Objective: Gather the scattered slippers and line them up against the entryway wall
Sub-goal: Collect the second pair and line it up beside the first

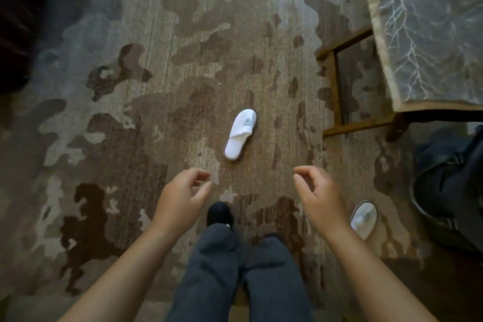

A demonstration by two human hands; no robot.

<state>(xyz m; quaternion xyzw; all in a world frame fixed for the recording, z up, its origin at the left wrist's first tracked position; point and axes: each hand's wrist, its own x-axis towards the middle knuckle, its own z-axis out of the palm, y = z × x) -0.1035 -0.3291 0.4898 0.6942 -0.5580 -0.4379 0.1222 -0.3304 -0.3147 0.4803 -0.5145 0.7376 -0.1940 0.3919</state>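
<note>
A white slipper (240,134) lies on the patterned carpet ahead of me, toe pointing away and a little to the right. A second white slipper (364,218) lies at the lower right, partly hidden behind my right forearm. My left hand (183,197) and my right hand (317,195) hover above the carpet, one on each side just short of the first slipper. Both hands hold nothing, with fingers loosely curled and apart.
A marble-topped table (428,31) with a wooden frame (337,86) stands at the upper right. A dark bag (449,180) sits on the floor at the right edge. Dark furniture (18,21) fills the upper left corner. My legs and a dark shoe (219,213) are below.
</note>
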